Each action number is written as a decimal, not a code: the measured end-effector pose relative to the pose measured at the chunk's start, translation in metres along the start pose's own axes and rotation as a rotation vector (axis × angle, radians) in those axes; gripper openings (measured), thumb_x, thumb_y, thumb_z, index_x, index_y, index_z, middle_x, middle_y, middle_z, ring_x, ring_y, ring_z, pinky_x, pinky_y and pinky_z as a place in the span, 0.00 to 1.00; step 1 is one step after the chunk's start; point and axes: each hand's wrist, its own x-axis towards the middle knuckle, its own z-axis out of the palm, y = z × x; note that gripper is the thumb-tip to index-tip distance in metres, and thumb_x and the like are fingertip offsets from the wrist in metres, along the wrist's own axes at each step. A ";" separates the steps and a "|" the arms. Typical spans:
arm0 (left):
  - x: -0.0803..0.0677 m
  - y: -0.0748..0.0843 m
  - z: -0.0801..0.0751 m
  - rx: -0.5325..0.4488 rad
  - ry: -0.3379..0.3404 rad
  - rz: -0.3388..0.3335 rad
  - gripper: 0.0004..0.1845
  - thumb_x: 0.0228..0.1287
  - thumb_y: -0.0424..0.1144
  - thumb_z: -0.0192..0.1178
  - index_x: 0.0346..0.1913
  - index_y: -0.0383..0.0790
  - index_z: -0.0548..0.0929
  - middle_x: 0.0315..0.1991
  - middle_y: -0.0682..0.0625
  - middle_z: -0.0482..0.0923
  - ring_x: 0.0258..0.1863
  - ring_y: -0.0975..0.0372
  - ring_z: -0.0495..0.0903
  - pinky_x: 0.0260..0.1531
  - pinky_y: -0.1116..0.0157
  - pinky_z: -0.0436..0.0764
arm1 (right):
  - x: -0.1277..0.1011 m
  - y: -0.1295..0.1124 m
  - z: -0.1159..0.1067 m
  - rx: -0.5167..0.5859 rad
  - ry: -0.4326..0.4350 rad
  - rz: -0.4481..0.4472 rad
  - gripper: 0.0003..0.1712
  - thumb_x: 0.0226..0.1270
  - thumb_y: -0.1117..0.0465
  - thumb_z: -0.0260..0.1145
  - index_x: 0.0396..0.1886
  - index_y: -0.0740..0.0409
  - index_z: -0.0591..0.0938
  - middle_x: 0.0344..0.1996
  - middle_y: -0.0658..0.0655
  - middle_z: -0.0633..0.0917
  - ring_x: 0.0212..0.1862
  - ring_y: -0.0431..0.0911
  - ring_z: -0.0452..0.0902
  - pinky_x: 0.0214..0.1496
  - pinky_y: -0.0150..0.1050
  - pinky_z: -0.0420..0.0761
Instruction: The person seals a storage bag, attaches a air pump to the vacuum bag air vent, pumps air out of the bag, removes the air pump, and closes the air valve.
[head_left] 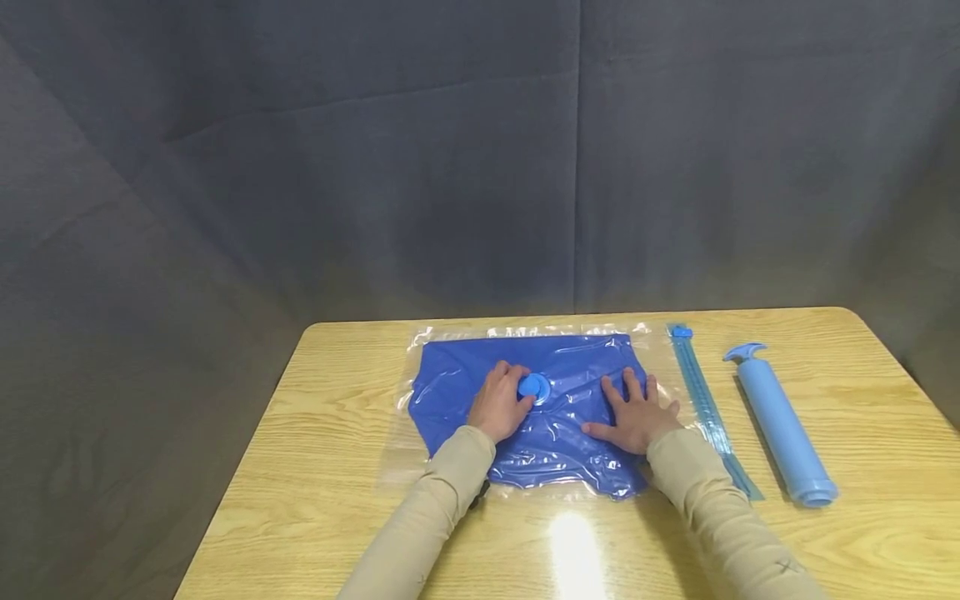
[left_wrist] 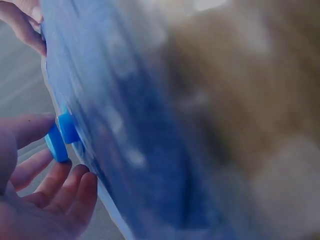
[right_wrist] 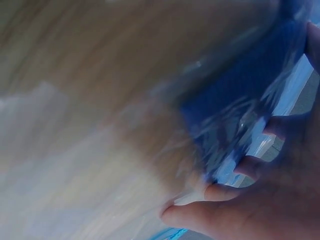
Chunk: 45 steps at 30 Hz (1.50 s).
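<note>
A clear plastic bag (head_left: 450,417) lies flat on the wooden table (head_left: 337,392) with blue cloth (head_left: 465,375) folded inside it. A round blue valve cap (head_left: 534,387) sticks up from the bag's middle. My left hand (head_left: 504,402) sits just left of the cap. In the left wrist view the thumb (left_wrist: 30,125) touches the cap (left_wrist: 56,142) and the other fingers (left_wrist: 65,192) curve loosely beside it. My right hand (head_left: 636,410) presses flat on the bag's right part, fingers spread. The right wrist view shows those fingers (right_wrist: 235,192) on the crinkled plastic (right_wrist: 240,100).
A light blue hand pump (head_left: 780,425) lies lengthwise near the table's right side. Between it and the bag runs a thin blue zip strip (head_left: 705,404) with a slider (head_left: 681,332) at its far end. A grey cloth backdrop (head_left: 450,167) hangs behind the table.
</note>
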 end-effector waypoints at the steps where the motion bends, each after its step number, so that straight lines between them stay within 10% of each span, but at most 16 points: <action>1: 0.000 0.000 0.001 0.000 0.004 -0.001 0.20 0.60 0.40 0.66 0.55 0.40 0.80 0.47 0.46 0.76 0.50 0.53 0.77 0.51 0.55 0.79 | 0.000 0.000 0.000 -0.001 0.000 0.000 0.55 0.61 0.28 0.55 0.76 0.59 0.54 0.73 0.76 0.45 0.70 0.80 0.38 0.59 0.83 0.48; 35: 0.003 0.002 0.008 0.005 0.035 0.019 0.18 0.56 0.36 0.68 0.51 0.44 0.81 0.48 0.48 0.81 0.49 0.53 0.77 0.51 0.57 0.78 | 0.001 -0.001 0.002 -0.003 -0.013 0.024 0.55 0.61 0.28 0.55 0.76 0.58 0.53 0.74 0.74 0.45 0.71 0.78 0.37 0.61 0.82 0.47; 45: 0.004 -0.001 0.007 -0.221 0.080 -0.144 0.23 0.53 0.39 0.71 0.51 0.35 0.79 0.65 0.35 0.69 0.71 0.38 0.58 0.68 0.38 0.58 | 0.002 0.001 0.003 -0.001 -0.003 0.018 0.55 0.61 0.28 0.55 0.76 0.58 0.53 0.74 0.74 0.46 0.71 0.78 0.37 0.60 0.82 0.47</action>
